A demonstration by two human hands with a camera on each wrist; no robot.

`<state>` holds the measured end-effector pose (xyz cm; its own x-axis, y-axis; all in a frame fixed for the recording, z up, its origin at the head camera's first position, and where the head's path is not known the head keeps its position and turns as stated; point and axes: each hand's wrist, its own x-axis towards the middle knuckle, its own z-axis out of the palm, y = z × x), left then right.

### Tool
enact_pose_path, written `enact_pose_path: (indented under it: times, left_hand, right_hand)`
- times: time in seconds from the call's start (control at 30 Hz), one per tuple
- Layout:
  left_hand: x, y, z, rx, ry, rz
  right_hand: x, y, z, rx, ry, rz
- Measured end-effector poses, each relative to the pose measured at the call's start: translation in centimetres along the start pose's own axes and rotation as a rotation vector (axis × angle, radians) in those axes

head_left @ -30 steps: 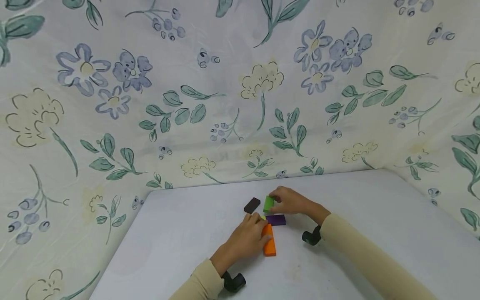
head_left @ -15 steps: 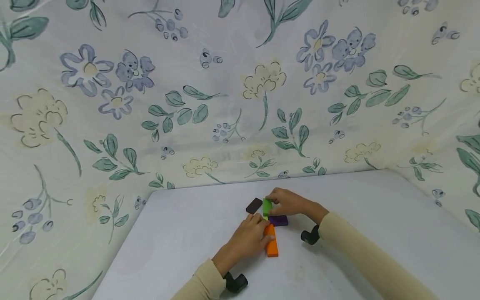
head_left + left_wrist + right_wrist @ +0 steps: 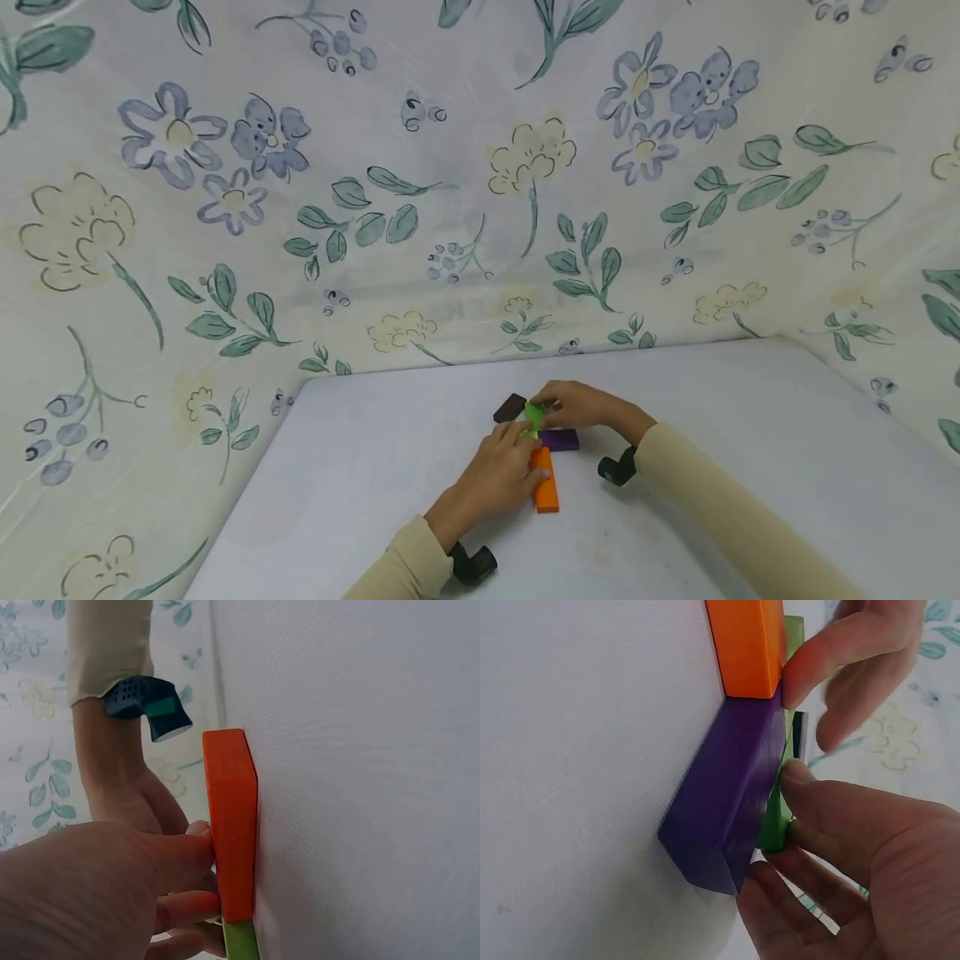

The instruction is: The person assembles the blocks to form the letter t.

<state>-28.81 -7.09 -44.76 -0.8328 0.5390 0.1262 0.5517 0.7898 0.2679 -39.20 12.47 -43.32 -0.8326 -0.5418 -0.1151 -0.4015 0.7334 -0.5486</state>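
Note:
In the head view my right hand (image 3: 588,404) pinches a bright green block (image 3: 534,412) between thumb and fingers. The right wrist view shows this green block (image 3: 775,821) behind a purple block (image 3: 720,787). My left hand (image 3: 489,477) rests on an orange block (image 3: 547,487), its thumb and fingertips touching the top in the left wrist view. A yellow-green block, mostly hidden by the left fingers, meets the orange block's far end; its edge (image 3: 240,939) shows there. The purple block lies right of that meeting point.
A dark brown block (image 3: 510,407) lies just beyond the left fingers. The white table (image 3: 360,467) ends at a floral cloth (image 3: 465,250) behind and at the sides. Black wrist devices hang under the left (image 3: 476,567) and right wrists.
My right hand has brought the green block leftward and nearer to the yellow-green block, and the green block has tilted. The left hand stays on the orange block.

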Motion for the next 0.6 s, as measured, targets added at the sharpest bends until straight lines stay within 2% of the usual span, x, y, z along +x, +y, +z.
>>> enact_pose_path:
  times: [0.23, 0.43, 0.6]
  left_hand:
    - [0.3, -1.1, -0.1, -0.06, -0.084, -0.012]
    - [0.9, -1.5, -0.6, -0.087, -0.098, 0.018]
    - [0.9, -1.7, -0.7, -0.09, -0.117, 0.018]
  right_hand:
    - [-0.2, -0.5, 0.1, 0.02, -0.01, 0.0]
    - [-0.7, -0.8, -0.4, 0.022, 0.023, -0.021]
    - [-1.0, -0.1, 0.5, 0.013, 0.058, -0.024]
